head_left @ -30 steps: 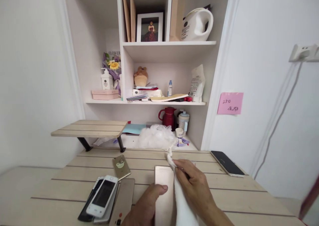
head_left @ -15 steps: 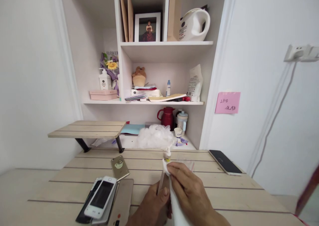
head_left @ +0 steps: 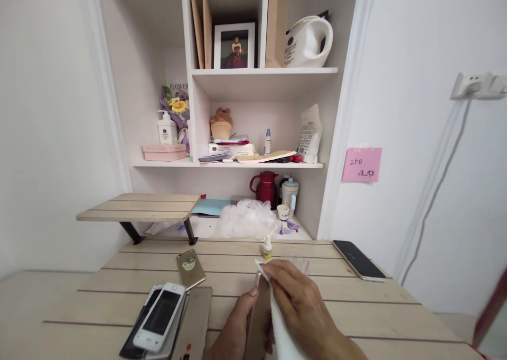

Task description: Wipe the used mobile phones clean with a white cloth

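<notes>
Head view: held phone [head_left: 257, 325] against white cloth [head_left: 282, 334]

Left hand [head_left: 233, 325] grips the held phone, tilted, above the counter [head_left: 380, 320]; right hand [head_left: 304, 303] clasps the white cloth along its right side. Just beyond the held phone stands a small bottle [head_left: 267, 248]. Left of the held phone lie a beige phone [head_left: 195, 317], white phone [head_left: 159, 317] and gold phone [head_left: 190, 269]; well to its right, a dark-screened phone [head_left: 358, 260].

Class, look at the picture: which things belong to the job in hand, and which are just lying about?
In the job:
held phone, in the left hand
white cloth, under the right hand

Just lying about:
white phone
red jug
plastic bag
picture frame
</notes>
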Demonstrator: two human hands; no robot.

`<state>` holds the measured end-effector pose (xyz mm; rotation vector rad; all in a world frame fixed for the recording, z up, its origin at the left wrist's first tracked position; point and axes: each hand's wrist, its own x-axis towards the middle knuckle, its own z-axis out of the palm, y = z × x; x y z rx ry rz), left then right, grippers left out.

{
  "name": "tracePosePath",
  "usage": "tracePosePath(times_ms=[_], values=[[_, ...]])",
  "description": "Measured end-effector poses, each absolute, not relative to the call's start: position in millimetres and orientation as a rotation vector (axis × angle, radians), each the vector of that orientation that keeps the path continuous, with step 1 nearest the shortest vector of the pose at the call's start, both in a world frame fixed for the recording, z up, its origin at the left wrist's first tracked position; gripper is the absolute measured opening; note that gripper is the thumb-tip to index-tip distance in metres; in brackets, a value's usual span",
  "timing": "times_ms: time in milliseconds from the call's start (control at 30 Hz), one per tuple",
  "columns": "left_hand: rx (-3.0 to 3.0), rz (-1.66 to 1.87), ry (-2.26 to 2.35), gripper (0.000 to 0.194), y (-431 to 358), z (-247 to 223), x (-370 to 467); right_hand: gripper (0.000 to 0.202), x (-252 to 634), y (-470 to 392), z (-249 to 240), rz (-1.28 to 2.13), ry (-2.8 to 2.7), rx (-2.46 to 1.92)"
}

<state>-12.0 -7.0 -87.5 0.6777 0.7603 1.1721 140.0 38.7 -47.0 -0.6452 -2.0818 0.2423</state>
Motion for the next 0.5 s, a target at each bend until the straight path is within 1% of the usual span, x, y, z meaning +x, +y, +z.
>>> tracePosePath(times_ms=[100,267,400,500], values=[[0.773,1.169,0.805,0.053,-4.4,-86.7,-12.2,0.036,142.7,41.9,-46.6,0.234,-2.057,-0.697],[0.905,1.261,0.785,0.034,-4.6,-73.5,-16.9,0.037,144.1,33.8,-29.2,0.232,-2.057,-0.539],[0.993,1.357,0.804,0.036,-5.4,-58.5,-16.8,0.037,140.6,29.0,-9.9,0.255,-2.055,-0.462],[1.009,1.426,0.794,0.036,-0.6,-47.1,-9.7,0.037,137.6,35.4,5.8,0.298,-2.044,-0.512]])
